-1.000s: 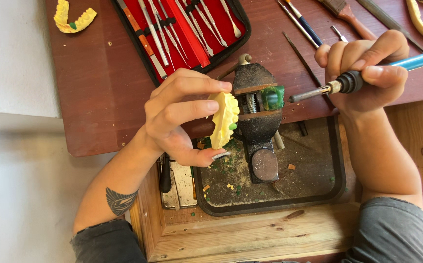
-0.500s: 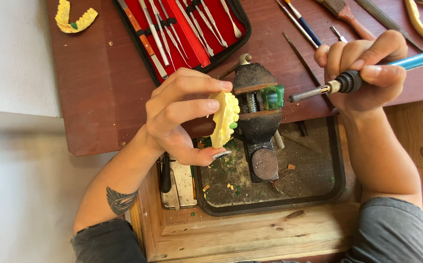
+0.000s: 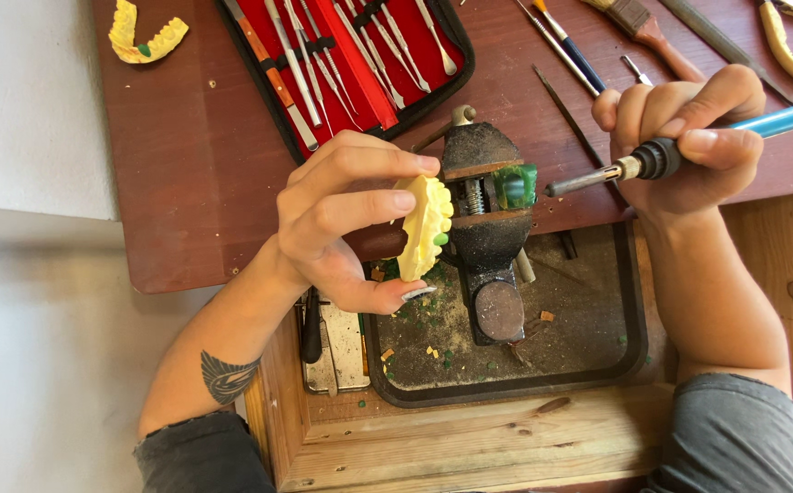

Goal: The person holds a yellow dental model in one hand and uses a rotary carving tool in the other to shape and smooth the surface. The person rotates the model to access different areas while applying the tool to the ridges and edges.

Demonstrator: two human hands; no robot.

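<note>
Across the dark red-brown wooden workbench point(image 3: 196, 183), a red-lined black case of metal hand instruments point(image 3: 360, 55) is lying open. Below the bench edge, a black debris tray point(image 3: 597, 365) is sitting under a small rusty iron bench vise point(image 3: 483, 219) clamping a green wax block point(image 3: 515, 185). The left hand point(image 3: 342, 215) is pinching a pale yellow plaster dental cast point(image 3: 424, 228) beside the vise, fingers closed on its rim; the cast is probably stiff, brittle and light, best gripped by its base edges. The right hand point(image 3: 688, 137) is wrapping closed around a blue-handled heated metal-tipped tool point(image 3: 670, 155).

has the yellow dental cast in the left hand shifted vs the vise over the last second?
No. The cast sits in the left hand just left of the vise, as before.
</note>
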